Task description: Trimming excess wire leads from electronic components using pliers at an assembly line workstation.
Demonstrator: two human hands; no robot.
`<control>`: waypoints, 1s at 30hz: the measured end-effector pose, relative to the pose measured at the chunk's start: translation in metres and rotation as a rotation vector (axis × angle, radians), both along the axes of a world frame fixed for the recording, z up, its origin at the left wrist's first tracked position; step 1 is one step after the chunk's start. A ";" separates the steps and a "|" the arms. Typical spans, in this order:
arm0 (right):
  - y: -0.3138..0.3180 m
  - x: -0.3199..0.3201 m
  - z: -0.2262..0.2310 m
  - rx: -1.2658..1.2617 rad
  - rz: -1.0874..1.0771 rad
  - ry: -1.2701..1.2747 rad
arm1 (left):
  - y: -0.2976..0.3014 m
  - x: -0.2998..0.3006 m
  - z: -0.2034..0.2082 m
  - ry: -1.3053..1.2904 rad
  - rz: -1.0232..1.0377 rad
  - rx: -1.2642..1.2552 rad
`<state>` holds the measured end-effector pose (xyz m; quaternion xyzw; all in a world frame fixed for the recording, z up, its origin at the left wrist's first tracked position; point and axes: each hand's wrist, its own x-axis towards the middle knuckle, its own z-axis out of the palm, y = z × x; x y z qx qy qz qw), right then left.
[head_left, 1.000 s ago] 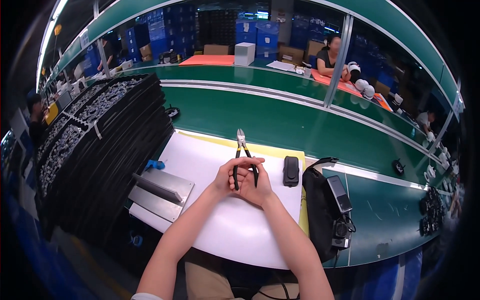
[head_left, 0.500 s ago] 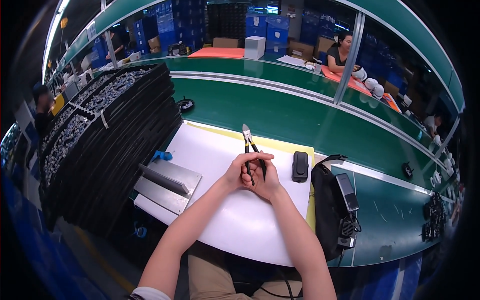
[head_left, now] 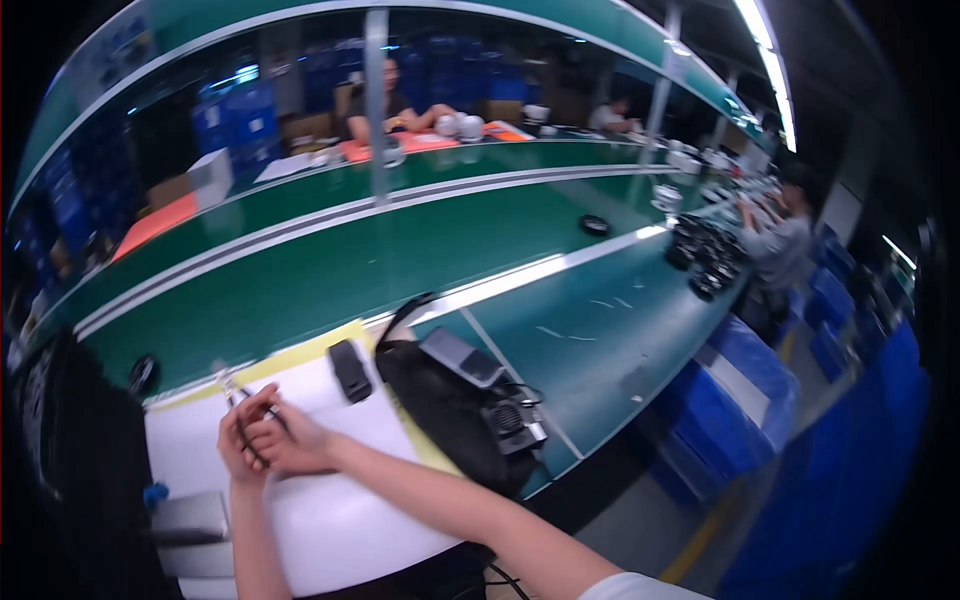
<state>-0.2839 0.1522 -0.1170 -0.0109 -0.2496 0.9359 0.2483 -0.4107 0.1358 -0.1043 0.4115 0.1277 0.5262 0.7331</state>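
The left hand (head_left: 236, 454) and right hand (head_left: 290, 438) are folded together around the pliers (head_left: 230, 388), slim dark handles among curled fingers, metal tip beyond them; right of both hands, a boxy black case (head_left: 350, 371) lies on smooth white paper (head_left: 335, 525)

Handheld black-handled pliers (head_left: 230, 386), handles apart, metal head forward and blurred

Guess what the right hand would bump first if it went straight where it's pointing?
Probably the left hand, just ahead of the right hand, by the pliers; blur hides whether the hands touch.
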 end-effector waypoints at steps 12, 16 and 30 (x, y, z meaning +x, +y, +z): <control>0.018 0.019 -0.009 -0.027 -0.067 -0.115 | 0.013 0.026 -0.013 0.238 0.318 0.099; 0.018 0.016 -0.008 -0.032 -0.046 -0.082 | 0.011 0.022 -0.010 0.256 0.275 0.109; 0.012 0.020 -0.002 0.023 -0.032 -0.119 | 0.011 0.019 -0.014 0.223 0.250 0.047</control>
